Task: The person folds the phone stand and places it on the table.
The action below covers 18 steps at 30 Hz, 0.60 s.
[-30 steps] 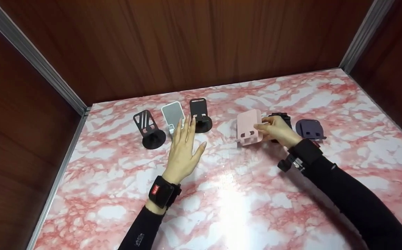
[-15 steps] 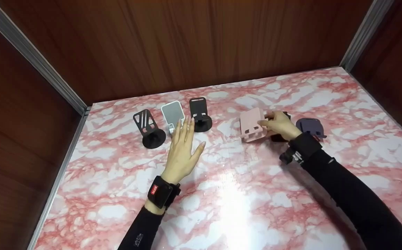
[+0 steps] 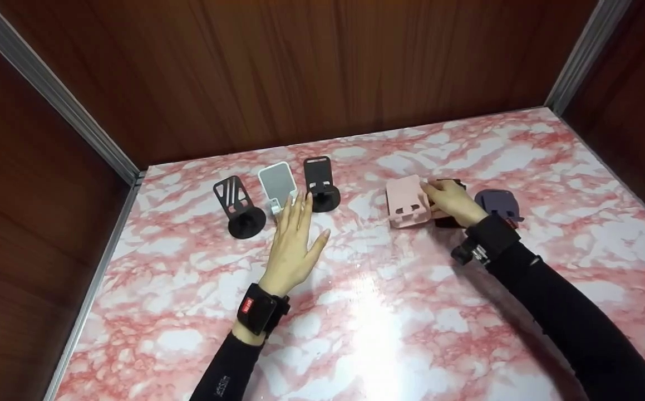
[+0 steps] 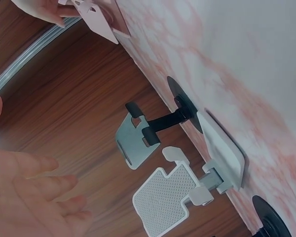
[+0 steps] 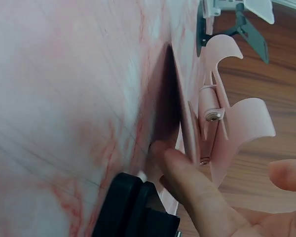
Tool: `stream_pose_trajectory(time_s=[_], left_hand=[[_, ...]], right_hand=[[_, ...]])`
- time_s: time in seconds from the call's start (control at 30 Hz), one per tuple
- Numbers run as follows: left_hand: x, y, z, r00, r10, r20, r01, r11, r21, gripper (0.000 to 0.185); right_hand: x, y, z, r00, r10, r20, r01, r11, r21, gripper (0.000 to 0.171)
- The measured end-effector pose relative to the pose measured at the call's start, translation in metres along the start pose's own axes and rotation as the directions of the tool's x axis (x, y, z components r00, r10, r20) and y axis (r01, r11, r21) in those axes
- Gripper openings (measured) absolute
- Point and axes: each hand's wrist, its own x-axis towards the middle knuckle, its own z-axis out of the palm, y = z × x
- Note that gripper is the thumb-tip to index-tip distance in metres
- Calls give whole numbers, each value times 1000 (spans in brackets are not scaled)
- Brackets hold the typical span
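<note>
Gripping the pink phone stand (image 3: 408, 201) at its right edge, the right hand (image 3: 449, 201) has thumb and fingers curled round the folded plates — the stand sits on the marble-patterned table (image 3: 389, 312), right of centre and near the back wall. It looks like thin, stiff, smooth plastic, probably light, and its hinge (image 5: 210, 116) may swing if only one plate is taken; holding both plates together at the edge seems safest. The left hand (image 3: 294, 242) hovers with fingers straight and spread, holding nothing, just in front of the white stand (image 3: 276, 186). A black slotted stand (image 3: 237, 207) and a black stand (image 3: 320, 181) flank the white one. Close behind the right hand lie a dark folded stand (image 3: 449, 218), mostly hidden, and a purple stand (image 3: 499, 205) — crowding the pink one's right side.
</note>
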Motion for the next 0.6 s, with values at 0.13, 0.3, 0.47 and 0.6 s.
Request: stream_pose_trajectory(time_s=[0.13,0.3,0.47,0.6], left_hand=[[0,0,1,1000,-8,11,8,1000,-2,73],[0,-1,0,1000,-11,20,11,1000,-10,72],[-1,-2,0,1000,-5,8,5,1000,1,71],[-1,-3,0,1000,0,0,0,1000,4,71]], right_hand=[[-3,-1,0,1000,-3,10,2,1000,13,75],[-7,-7,-1,1000,1,31,-3,998,58,73],[-8,-16,-1,999,-46,9,45,998,42,71],[-14,-23,1,990,-138,-33,129,971,-204,69]])
